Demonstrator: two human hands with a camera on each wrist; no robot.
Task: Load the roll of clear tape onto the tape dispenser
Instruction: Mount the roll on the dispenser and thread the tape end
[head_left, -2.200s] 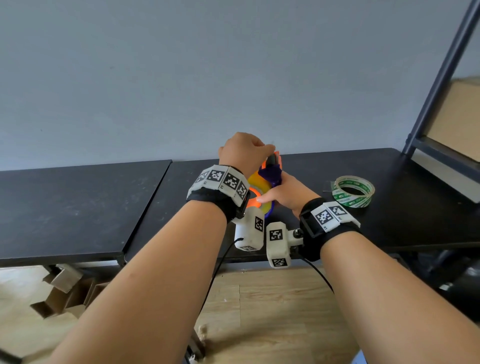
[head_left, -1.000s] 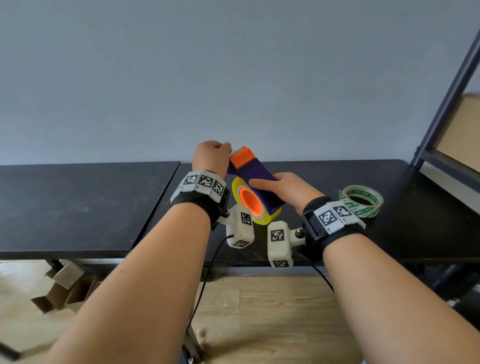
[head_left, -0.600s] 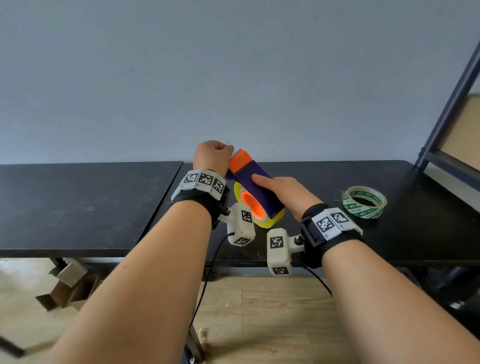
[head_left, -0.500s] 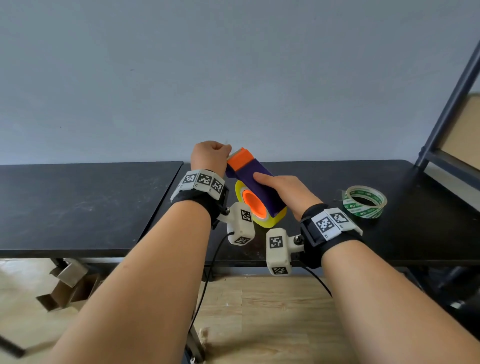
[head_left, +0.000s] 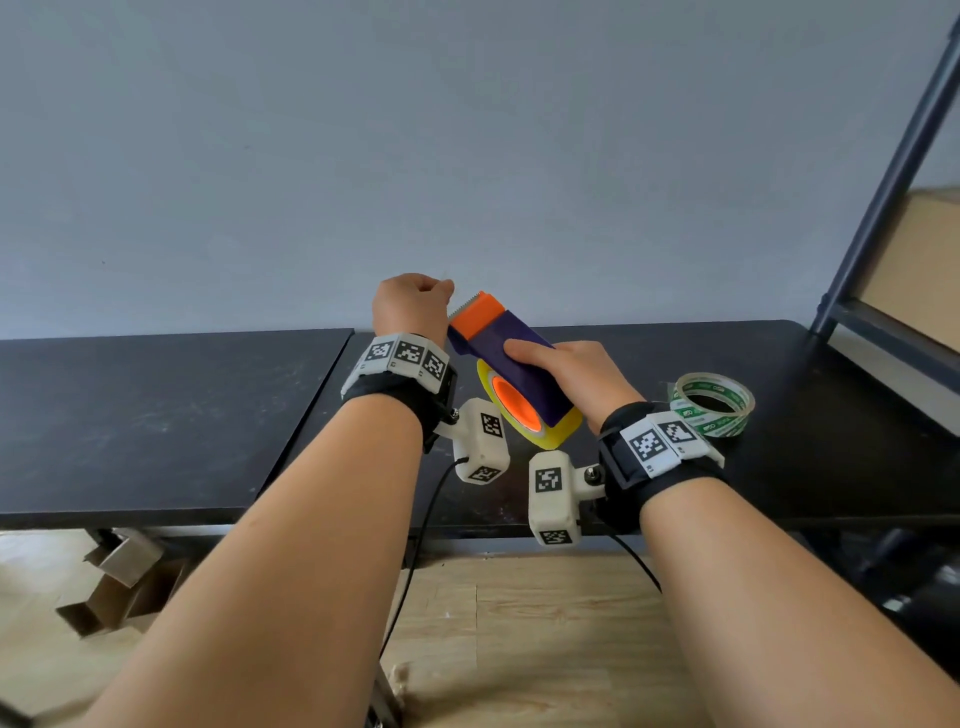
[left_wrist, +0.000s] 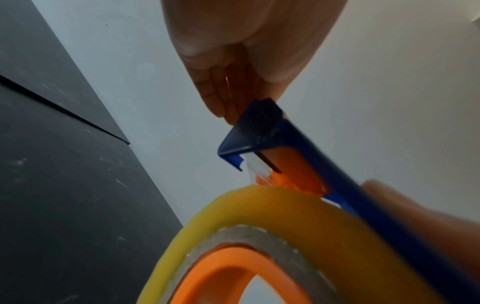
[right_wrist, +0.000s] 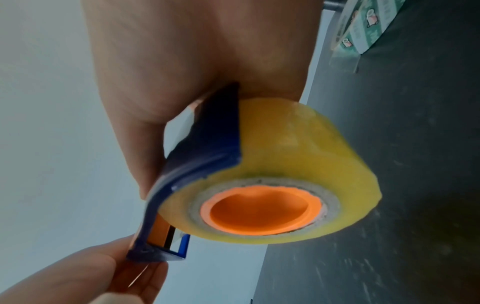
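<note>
The purple tape dispenser (head_left: 519, 358) is held above the black table (head_left: 156, 415), its orange toothed cutter end pointing up and to the left. The yellowish clear tape roll (head_left: 563, 434) sits on its orange hub, also plain in the right wrist view (right_wrist: 298, 154). My right hand (head_left: 576, 374) grips the dispenser body, index finger lying along its top. My left hand (head_left: 413, 306) is at the cutter end; in the left wrist view its fingers (left_wrist: 233, 82) and thumb pinch a thin strip of tape just past the dispenser's tip (left_wrist: 259, 131).
A second tape roll with green print (head_left: 711, 402) lies flat on the table to the right of my right wrist. A dark metal shelf frame (head_left: 883, 182) rises at the far right. Cardboard boxes (head_left: 124, 577) sit on the wooden floor under the table.
Two seconds ago both hands worked low over the dispenser; it has since been raised and turned so the hub faces me. Over the last half second almost nothing moved.
</note>
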